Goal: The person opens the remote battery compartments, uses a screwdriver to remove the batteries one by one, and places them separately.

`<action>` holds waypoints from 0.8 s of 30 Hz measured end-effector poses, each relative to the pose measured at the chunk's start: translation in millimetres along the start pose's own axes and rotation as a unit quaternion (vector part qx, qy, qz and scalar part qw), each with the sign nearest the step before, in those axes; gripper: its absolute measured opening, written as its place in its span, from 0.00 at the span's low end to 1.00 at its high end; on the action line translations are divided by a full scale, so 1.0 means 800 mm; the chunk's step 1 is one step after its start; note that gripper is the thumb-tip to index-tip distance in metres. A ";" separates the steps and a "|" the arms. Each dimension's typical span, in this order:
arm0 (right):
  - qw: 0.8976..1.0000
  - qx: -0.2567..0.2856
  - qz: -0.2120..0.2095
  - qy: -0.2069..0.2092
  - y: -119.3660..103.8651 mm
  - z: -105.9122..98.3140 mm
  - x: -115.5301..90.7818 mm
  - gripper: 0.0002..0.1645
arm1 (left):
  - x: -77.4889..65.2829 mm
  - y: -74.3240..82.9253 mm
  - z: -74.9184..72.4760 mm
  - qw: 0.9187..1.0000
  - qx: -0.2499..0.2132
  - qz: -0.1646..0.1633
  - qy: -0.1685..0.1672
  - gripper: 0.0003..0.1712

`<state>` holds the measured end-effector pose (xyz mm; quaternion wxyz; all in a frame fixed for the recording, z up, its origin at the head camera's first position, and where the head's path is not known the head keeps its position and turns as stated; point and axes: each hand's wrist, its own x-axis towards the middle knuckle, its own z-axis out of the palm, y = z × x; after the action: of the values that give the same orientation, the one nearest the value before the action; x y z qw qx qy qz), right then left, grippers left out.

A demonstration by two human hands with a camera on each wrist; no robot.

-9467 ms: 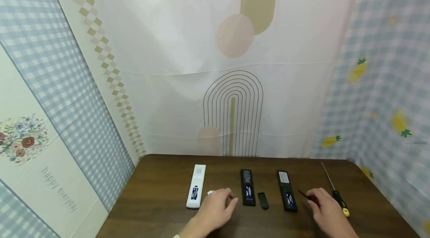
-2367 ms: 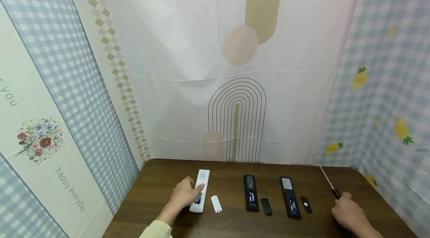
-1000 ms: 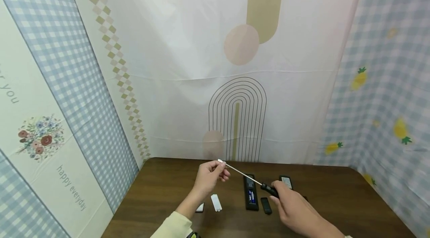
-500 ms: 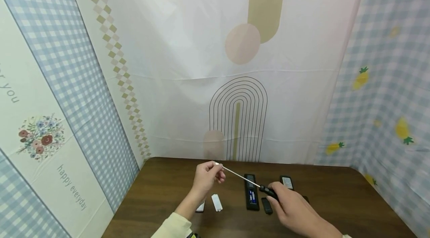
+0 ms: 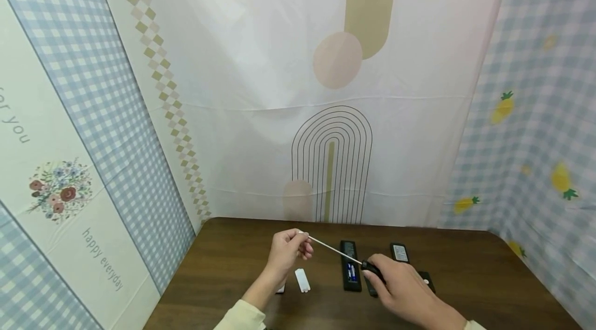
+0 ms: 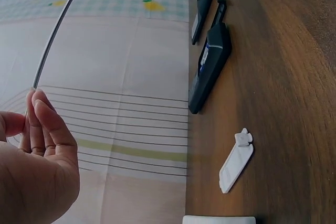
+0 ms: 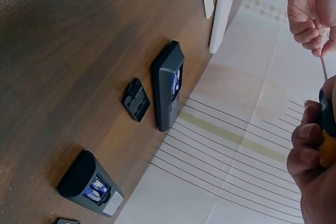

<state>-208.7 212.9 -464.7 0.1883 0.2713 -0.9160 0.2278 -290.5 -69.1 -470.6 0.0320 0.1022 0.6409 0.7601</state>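
Note:
My right hand (image 5: 402, 286) grips the black-and-yellow handle of a screwdriver (image 5: 335, 250), held above the table. The metal shaft slants up and left to my left hand (image 5: 285, 251), whose thumb and fingers pinch its tip. The fingertips hide the very end. Below lies a white remote control (image 7: 223, 11), mostly covered by the left arm in the head view, with its white battery cover (image 5: 302, 280) beside it. A black remote control (image 5: 351, 266) shows blue batteries in its uncovered compartment. Its black cover (image 7: 136, 99) lies alongside.
A second black remote control (image 7: 93, 184), batteries visible, lies further right, partly behind the right hand in the head view. Another black cover (image 5: 427, 279) sits by it. The brown wooden table (image 5: 223, 263) meets a patterned cloth (image 5: 233, 164) at its back edge.
The right hand has let go of a black cover and lifted the screwdriver from the table. The left hand has left the white remote and taken the screwdriver's tip. Lately both hands have barely moved.

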 end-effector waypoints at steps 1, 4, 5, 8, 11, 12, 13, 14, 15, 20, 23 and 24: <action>1.000 -0.001 -0.004 0.002 0.000 0.001 0.000 0.03 | 0.000 0.000 0.000 1.000 0.001 0.001 -0.001 0.11; 1.000 0.001 -0.018 0.008 0.002 0.004 0.000 0.04 | -0.003 0.001 -0.003 1.000 0.009 0.005 -0.007 0.11; 1.000 0.001 -0.019 0.009 0.003 0.005 -0.001 0.05 | -0.003 0.002 -0.004 1.000 0.014 0.006 -0.010 0.11; 0.999 -0.003 -0.032 0.013 0.005 0.007 -0.003 0.07 | -0.006 0.002 -0.006 0.999 0.025 0.010 -0.021 0.12; 0.999 -0.012 -0.044 0.021 0.006 0.010 -0.005 0.08 | -0.007 0.000 -0.009 0.999 0.035 0.014 -0.029 0.14; 0.999 -0.013 -0.047 0.024 0.006 0.011 -0.005 0.09 | -0.007 -0.001 -0.010 0.999 0.037 0.013 -0.029 0.14; 0.998 -0.015 -0.051 0.027 0.007 0.012 -0.006 0.10 | -0.007 -0.002 -0.010 0.999 0.039 0.012 -0.029 0.14; 0.998 -0.017 -0.053 0.030 0.007 0.012 -0.006 0.11 | -0.007 -0.003 -0.010 0.999 0.040 0.010 -0.029 0.15; 0.998 -0.018 -0.057 0.034 0.008 0.013 -0.006 0.12 | -0.007 -0.004 -0.010 0.999 0.041 0.008 -0.027 0.15; 0.998 -0.014 -0.059 0.034 0.008 0.013 -0.006 0.10 | -0.008 -0.007 -0.011 0.999 0.040 0.002 -0.025 0.18; 0.999 -0.003 -0.050 0.021 0.008 0.012 -0.006 0.08 | -0.009 -0.007 -0.011 0.999 0.039 0.002 -0.026 0.17; 0.999 0.001 -0.047 0.017 0.008 0.012 -0.007 0.07 | -0.009 -0.007 -0.011 0.999 0.040 0.004 -0.027 0.17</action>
<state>-210.3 215.2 -477.0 0.2139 0.3102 -0.8988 0.2241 -285.9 -78.0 -478.6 0.0421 0.1266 0.6692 0.7310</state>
